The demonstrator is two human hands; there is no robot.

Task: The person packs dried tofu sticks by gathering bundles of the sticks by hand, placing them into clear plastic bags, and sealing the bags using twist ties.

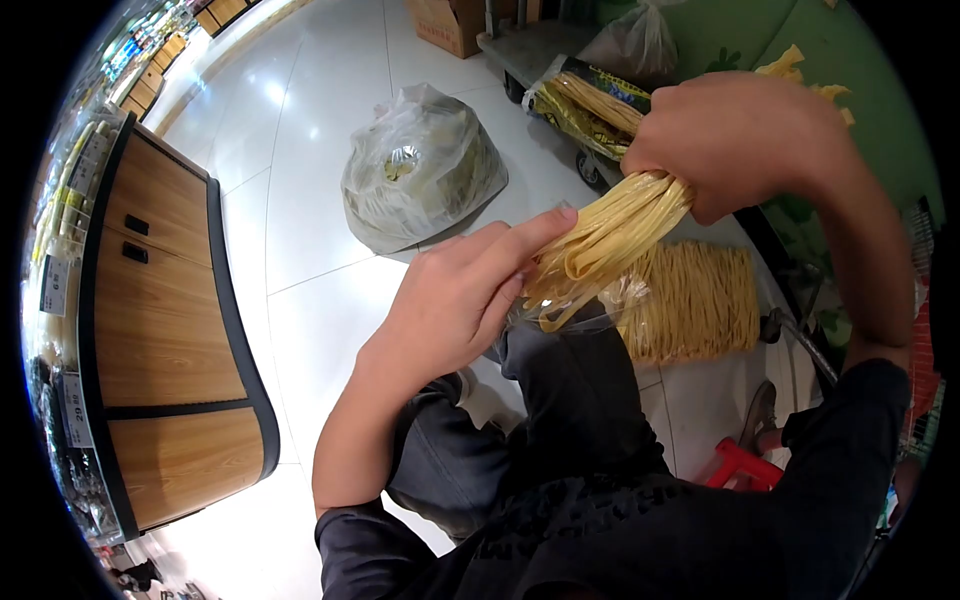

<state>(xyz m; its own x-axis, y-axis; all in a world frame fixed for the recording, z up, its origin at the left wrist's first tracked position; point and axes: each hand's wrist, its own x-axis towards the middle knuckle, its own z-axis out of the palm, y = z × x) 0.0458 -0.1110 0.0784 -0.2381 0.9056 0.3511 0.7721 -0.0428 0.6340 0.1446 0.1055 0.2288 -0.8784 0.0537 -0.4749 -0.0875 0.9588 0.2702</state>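
Right of centre, the right hand [740,140] is closed around the upper end of a bundle of yellow dried strips [625,230]; the left hand [465,280] meets its lower-left end, grip unclear.

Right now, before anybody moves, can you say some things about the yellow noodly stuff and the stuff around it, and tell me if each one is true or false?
1. The right hand has its grip on the yellow bunch. True.
2. The big white bag is up on the cart. False: the big white bag is on the floor.
3. The cabinet doors are wide open. False: the cabinet doors are shut.
4. There is a yellow pile below the bunch in the picture. True.
5. The sleeves are bright yellow. False: the sleeves are dark.
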